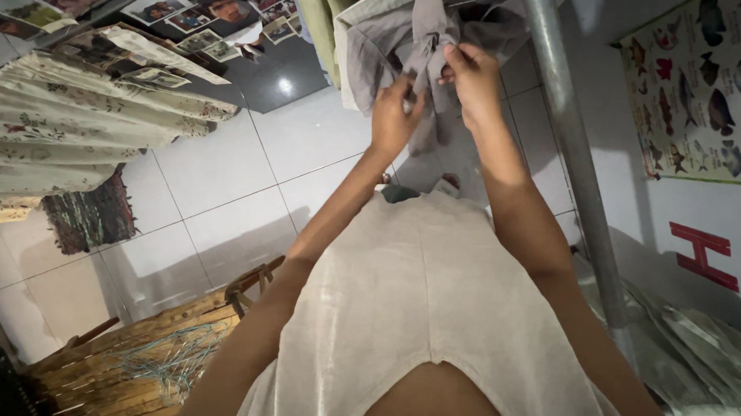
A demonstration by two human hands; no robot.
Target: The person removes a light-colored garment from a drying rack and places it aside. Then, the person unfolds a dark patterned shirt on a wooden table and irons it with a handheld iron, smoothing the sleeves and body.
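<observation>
Your left hand [393, 115] and your right hand [473, 77] are both up at the grey shirt [398, 38]. The shirt hangs in front of you, next to the metal pole [564, 134]. Each grip is closed on a small bit of the cloth, near the middle of the shirt. Your fingers pinch it tight, and your hands are close together.

To do this well, hold the cloth flat and keep it a little stretched. Work with your fingertips, not your whole hand. Pull softly, so the shirt does not slide off where it hangs. Keep your hands near each other.
</observation>
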